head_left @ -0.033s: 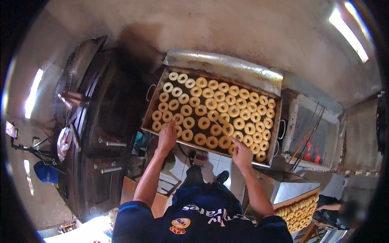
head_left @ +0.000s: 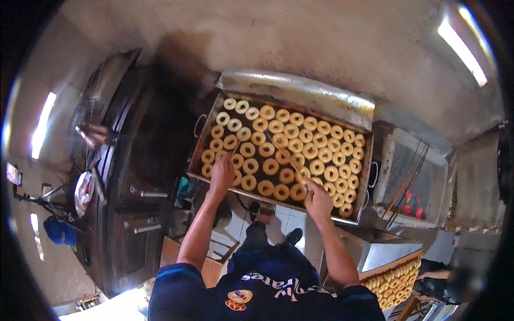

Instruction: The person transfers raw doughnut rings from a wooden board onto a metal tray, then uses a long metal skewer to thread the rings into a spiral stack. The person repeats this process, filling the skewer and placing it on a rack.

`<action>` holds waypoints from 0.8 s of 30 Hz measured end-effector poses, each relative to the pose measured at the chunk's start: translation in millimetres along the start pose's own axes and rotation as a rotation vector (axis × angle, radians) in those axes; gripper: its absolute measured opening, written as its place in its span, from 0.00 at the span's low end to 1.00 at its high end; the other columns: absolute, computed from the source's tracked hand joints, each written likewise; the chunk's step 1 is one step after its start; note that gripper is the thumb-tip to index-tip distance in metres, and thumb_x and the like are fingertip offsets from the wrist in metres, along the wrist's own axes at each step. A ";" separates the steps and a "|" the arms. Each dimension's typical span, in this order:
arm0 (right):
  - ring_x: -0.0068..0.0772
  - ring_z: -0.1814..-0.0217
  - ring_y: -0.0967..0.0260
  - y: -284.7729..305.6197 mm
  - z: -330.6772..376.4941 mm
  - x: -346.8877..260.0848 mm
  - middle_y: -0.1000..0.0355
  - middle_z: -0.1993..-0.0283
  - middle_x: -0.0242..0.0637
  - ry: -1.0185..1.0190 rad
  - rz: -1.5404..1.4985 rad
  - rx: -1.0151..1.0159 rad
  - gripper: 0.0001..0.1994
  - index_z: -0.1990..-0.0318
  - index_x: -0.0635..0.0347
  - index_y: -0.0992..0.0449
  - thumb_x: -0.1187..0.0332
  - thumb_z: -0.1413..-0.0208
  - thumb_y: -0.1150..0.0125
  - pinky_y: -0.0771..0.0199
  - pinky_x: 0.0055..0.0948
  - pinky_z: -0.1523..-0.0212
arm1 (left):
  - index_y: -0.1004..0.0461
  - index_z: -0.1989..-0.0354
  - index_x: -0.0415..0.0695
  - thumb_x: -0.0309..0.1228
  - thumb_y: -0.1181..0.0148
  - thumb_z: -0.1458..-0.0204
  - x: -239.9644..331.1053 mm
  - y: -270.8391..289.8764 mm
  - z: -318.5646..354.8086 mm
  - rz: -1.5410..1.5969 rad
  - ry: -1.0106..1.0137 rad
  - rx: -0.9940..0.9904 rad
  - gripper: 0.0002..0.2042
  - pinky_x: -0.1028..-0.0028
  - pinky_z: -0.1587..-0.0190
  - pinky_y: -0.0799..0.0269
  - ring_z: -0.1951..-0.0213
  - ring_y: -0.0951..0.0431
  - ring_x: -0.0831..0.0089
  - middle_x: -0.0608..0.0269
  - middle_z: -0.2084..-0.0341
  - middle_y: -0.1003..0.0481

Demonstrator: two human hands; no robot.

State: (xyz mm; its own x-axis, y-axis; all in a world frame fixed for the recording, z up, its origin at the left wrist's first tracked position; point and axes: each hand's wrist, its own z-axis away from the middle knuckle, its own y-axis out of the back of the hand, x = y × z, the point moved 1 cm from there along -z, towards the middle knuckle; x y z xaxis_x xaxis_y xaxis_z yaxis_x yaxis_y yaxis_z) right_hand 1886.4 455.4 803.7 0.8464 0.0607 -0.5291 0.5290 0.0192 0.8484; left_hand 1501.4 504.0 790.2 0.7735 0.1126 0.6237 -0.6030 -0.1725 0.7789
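Note:
A large rectangular pan [head_left: 367, 167] full of doughnuts [head_left: 320, 146] stands in front of me. Most rings are golden; several at the far left corner are pale [head_left: 225, 105]. My left hand [head_left: 221, 174] is over the pan's near left edge, fingers closed round a thin stick [head_left: 235, 148] that reaches up among the rings. Above the near edge, right of the middle, my right hand [head_left: 318, 202] grips another thin wooden stick [head_left: 296, 167], slanting forward and left over the doughnuts. Its tip blends in with the rings.
Right of the pan stands a wire-bottomed tray [head_left: 393, 166] with long thin rods [head_left: 409, 184] across it. A rack of finished doughnuts [head_left: 396, 283] sits at lower right, beside another person [head_left: 436, 275]. A dark cabinet [head_left: 134, 208] fills the left. A metal splash guard [head_left: 300, 88] rises behind the pan.
My left hand has moved slightly forward, and its stick now shows above the fingers. The right hand's stick has shifted a little; the hand itself has barely moved.

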 end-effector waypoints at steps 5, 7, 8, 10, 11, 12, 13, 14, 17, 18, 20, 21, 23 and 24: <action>0.55 0.56 0.15 -45.2 -126.2 -48.8 0.14 0.55 0.45 -0.039 0.191 0.013 0.23 0.37 0.35 0.16 0.70 0.37 0.38 0.14 0.51 0.57 | 0.21 0.39 0.35 0.31 0.46 0.29 -20.6 -41.3 -196.6 0.086 -0.015 0.012 0.16 0.45 0.58 0.19 0.59 0.15 0.35 0.33 0.60 0.16; 0.55 0.56 0.15 -49.4 -157.5 -72.2 0.14 0.54 0.45 -0.071 0.254 -0.024 0.23 0.37 0.34 0.15 0.72 0.37 0.41 0.15 0.50 0.57 | 0.21 0.36 0.41 0.32 0.49 0.24 -28.0 -55.8 -251.3 -0.193 0.061 -0.298 0.16 0.48 0.54 0.20 0.58 0.15 0.46 0.43 0.60 0.17; 0.54 0.58 0.15 -47.0 -160.5 -82.7 0.14 0.56 0.46 -0.042 0.272 -0.027 0.23 0.38 0.33 0.15 0.70 0.37 0.39 0.14 0.50 0.58 | 0.21 0.36 0.41 0.33 0.49 0.24 -34.6 -57.7 -258.1 -0.149 0.064 -0.308 0.16 0.48 0.54 0.20 0.59 0.15 0.47 0.43 0.60 0.17; 0.53 0.59 0.15 -42.2 -159.9 -101.1 0.15 0.57 0.47 -0.071 0.306 0.004 0.22 0.38 0.34 0.15 0.70 0.37 0.39 0.14 0.51 0.59 | 0.21 0.37 0.41 0.34 0.51 0.23 -47.3 -57.3 -265.4 -0.096 0.107 -0.415 0.17 0.48 0.54 0.20 0.59 0.15 0.48 0.44 0.61 0.17; 0.53 0.59 0.15 -41.6 -159.4 -109.5 0.15 0.58 0.48 -0.094 0.311 0.008 0.22 0.38 0.34 0.15 0.70 0.37 0.39 0.14 0.51 0.60 | 0.19 0.43 0.38 0.33 0.47 0.28 -55.4 -53.4 -262.7 -0.009 0.112 -0.342 0.15 0.45 0.44 0.20 0.46 0.16 0.42 0.38 0.50 0.17; 0.53 0.60 0.15 -41.9 -157.1 -117.8 0.15 0.59 0.48 -0.107 0.308 0.058 0.22 0.38 0.37 0.15 0.70 0.38 0.38 0.14 0.52 0.61 | 0.18 0.44 0.39 0.34 0.47 0.28 -62.6 -48.2 -267.2 0.013 0.107 -0.269 0.15 0.45 0.44 0.21 0.46 0.16 0.41 0.38 0.50 0.16; 0.53 0.60 0.15 -44.6 -160.5 -126.2 0.15 0.58 0.48 -0.048 0.282 0.058 0.22 0.38 0.37 0.15 0.70 0.38 0.38 0.14 0.52 0.60 | 0.18 0.44 0.39 0.34 0.47 0.28 -70.4 -43.7 -270.7 0.038 0.165 -0.247 0.15 0.45 0.43 0.21 0.46 0.16 0.41 0.38 0.51 0.16; 0.53 0.60 0.15 -51.6 -165.8 -135.9 0.15 0.58 0.48 -0.029 0.277 0.048 0.22 0.38 0.37 0.15 0.70 0.38 0.37 0.14 0.52 0.60 | 0.18 0.44 0.39 0.34 0.47 0.28 -77.2 -39.5 -276.7 -0.002 0.142 -0.233 0.15 0.45 0.43 0.21 0.47 0.16 0.40 0.38 0.51 0.16; 0.54 0.59 0.15 -68.0 -186.7 -159.6 0.15 0.58 0.46 -0.026 0.314 -0.041 0.22 0.39 0.36 0.14 0.70 0.39 0.36 0.14 0.52 0.59 | 0.18 0.41 0.39 0.35 0.48 0.27 -96.3 -28.5 -292.6 -0.049 0.123 -0.209 0.17 0.46 0.45 0.21 0.49 0.15 0.40 0.38 0.52 0.15; 0.54 0.59 0.15 -69.5 -191.1 -166.0 0.15 0.58 0.46 -0.015 0.311 -0.013 0.22 0.39 0.36 0.14 0.70 0.39 0.36 0.14 0.52 0.59 | 0.19 0.38 0.41 0.35 0.48 0.26 -101.6 -24.6 -294.8 -0.059 0.099 -0.230 0.18 0.47 0.47 0.21 0.51 0.15 0.42 0.39 0.54 0.16; 0.54 0.63 0.15 -71.5 -197.1 -176.5 0.15 0.60 0.48 -0.026 0.305 0.006 0.24 0.36 0.38 0.15 0.69 0.39 0.38 0.14 0.53 0.61 | 0.20 0.35 0.43 0.35 0.49 0.26 -111.2 -14.1 -289.6 -0.014 0.015 -0.149 0.19 0.48 0.47 0.21 0.52 0.15 0.42 0.41 0.54 0.15; 0.54 0.61 0.15 -74.1 -200.4 -181.2 0.15 0.58 0.48 -0.033 0.301 -0.005 0.23 0.37 0.37 0.15 0.69 0.38 0.38 0.14 0.52 0.60 | 0.20 0.35 0.43 0.34 0.49 0.26 -116.5 -6.6 -282.6 0.042 0.040 -0.101 0.18 0.48 0.46 0.21 0.51 0.15 0.42 0.40 0.54 0.15; 0.53 0.57 0.15 -82.7 -208.2 -188.3 0.16 0.56 0.48 -0.082 0.305 -0.040 0.22 0.38 0.37 0.15 0.71 0.38 0.38 0.14 0.52 0.58 | 0.20 0.35 0.42 0.33 0.49 0.26 -127.2 11.6 -259.7 0.136 0.157 -0.115 0.18 0.49 0.44 0.21 0.49 0.14 0.42 0.40 0.53 0.15; 0.53 0.57 0.15 -92.4 -218.2 -193.9 0.16 0.55 0.48 0.005 0.275 -0.021 0.23 0.38 0.37 0.15 0.71 0.38 0.38 0.14 0.51 0.57 | 0.21 0.34 0.41 0.32 0.49 0.27 -127.9 19.8 -246.4 0.134 0.143 -0.040 0.18 0.50 0.44 0.20 0.48 0.14 0.43 0.40 0.53 0.14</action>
State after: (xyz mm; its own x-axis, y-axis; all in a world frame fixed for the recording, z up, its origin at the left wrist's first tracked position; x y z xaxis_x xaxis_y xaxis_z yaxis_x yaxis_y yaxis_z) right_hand 1659.9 659.6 831.3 0.9576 0.0710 -0.2791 0.2783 0.0221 0.9603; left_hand 1342.5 727.3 742.0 0.6519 0.2297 0.7227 -0.7081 -0.1565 0.6885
